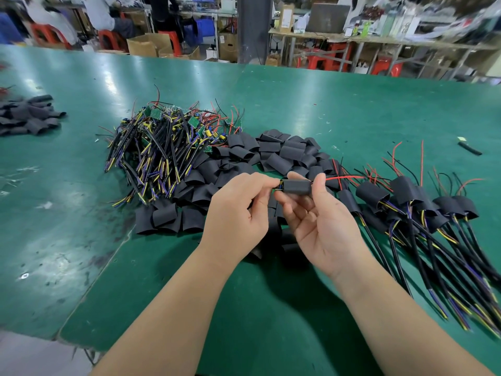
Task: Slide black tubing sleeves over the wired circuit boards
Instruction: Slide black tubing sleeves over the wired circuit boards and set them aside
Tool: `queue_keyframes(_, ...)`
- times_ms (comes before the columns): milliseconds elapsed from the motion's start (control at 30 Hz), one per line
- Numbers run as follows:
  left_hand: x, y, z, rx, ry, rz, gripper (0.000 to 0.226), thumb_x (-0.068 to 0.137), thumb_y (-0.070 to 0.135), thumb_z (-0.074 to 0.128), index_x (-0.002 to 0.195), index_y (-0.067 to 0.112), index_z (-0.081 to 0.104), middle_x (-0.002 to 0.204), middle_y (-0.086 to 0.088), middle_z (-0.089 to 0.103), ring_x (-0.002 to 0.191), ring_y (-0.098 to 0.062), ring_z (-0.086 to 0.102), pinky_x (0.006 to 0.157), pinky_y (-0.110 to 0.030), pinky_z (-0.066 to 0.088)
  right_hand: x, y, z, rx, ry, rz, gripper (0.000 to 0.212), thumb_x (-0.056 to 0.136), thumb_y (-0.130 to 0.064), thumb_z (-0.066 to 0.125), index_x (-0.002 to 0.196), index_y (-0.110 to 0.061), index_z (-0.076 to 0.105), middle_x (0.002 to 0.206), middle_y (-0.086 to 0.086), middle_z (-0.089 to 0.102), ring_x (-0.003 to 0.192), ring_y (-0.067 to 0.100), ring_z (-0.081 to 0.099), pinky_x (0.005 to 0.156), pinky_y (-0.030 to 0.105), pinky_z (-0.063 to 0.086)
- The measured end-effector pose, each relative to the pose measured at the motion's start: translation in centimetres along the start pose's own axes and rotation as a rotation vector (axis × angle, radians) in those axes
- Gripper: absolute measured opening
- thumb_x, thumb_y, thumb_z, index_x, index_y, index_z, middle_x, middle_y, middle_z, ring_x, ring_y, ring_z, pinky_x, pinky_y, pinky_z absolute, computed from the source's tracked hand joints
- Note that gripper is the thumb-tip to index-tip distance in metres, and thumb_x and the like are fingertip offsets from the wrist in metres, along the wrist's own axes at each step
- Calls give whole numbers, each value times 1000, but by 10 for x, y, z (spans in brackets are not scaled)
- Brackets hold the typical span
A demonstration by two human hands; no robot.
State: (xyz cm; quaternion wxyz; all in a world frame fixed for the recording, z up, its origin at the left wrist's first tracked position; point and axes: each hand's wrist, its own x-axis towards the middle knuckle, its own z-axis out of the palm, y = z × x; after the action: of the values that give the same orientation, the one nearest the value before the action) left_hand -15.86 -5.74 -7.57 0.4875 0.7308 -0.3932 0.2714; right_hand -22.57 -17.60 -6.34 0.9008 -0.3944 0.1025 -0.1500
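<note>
The left hand (pixel 238 210) is pinching the wired board (pixel 280 184) by its end, the right hand (pixel 322 226) holding the black sleeve (pixel 296 186) nearly over it; a final push seems due.

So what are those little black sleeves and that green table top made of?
The black sleeves look like thin, matte, flexible plastic or rubber tubing: the loose ones lie flattened and creased, without shine. Possibly heat-shrink. The green table top looks like a smooth, semi-gloss rubber or vinyl mat: it reflects bright lights and shows scuffs and a seam.
</note>
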Motion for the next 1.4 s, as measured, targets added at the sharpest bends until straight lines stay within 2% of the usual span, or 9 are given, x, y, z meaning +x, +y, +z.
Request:
queue_keyframes(67,0,-1,-1,-22,-11,17,18,88,0,55,97,5,70,78,0,64,63,-18,57,62,-34,50,-1,0,-1,-20,-9,2,38,94,-39,44,104,-10,67,85,8,74,73,14,72,55,18,54)
queue_keyframes(200,0,-2,-2,-45,-22,17,17,87,0,58,96,7,71,85,6,66,71,-10,59,68,-22,48,0,2,0,-139,-7,-53,44,82,-46,46,105,-15,68,85,6,74,66,14,70,55,21,53)
queue_keyframes(333,1,-3,-3,-65,-18,23,17,86,1,59,96,8,70,83,5,67,73,-15,63,67,-31,52,-3,6,0,-256,11,-86,47,84,-50,43,103,-17,69,77,5,73,55,12,63,55,21,52)
queue_keyframes(467,-1,-3,1,-63,-5,-34,18,88,5,55,97,10,69,84,12,62,68,-17,65,63,-37,55,-1,3,-1,-271,78,-196,28,96,-31,47,99,-13,68,71,-1,68,55,9,59,57,20,50)
queue_keyframes(567,-1,-2,4,-113,1,-118,18,89,8,54,99,13,69,81,18,60,66,-16,66,62,-37,56,-1,-4,-2,-125,71,-193,24,82,-27,58,92,-9,69,82,5,70,62,12,66,59,19,53)
queue_keyframes(733,0,-1,2,-222,19,-170,24,89,4,56,99,24,65,82,9,66,58,-3,65,57,-18,51,-1,-4,-4,-74,41,-120,21,75,-22,61,85,-20,79,83,2,74,68,9,69,62,17,53)
queue_keyframes(1000,-1,1,3,-213,17,-183,24,88,9,57,94,32,59,81,12,67,62,-14,67,59,-28,55,-2,3,-2,-106,-13,-117,24,75,-26,61,92,-25,79,93,1,75,77,12,71,66,20,55)
queue_keyframes(1200,-1,1,2,-283,-6,-267,31,86,8,61,92,34,46,78,9,68,56,-2,66,56,-9,47,-2,0,-2,-195,-20,-124,22,75,-30,61,86,-27,80,112,8,70,77,12,71,65,20,54)
queue_keyframes(1400,-2,-1,1,-225,-92,-257,31,83,15,61,95,36,41,74,4,68,58,-14,67,61,-37,55,-1,2,-5,-231,4,-116,22,82,-29,61,96,-19,76,86,2,75,75,14,70,63,21,53)
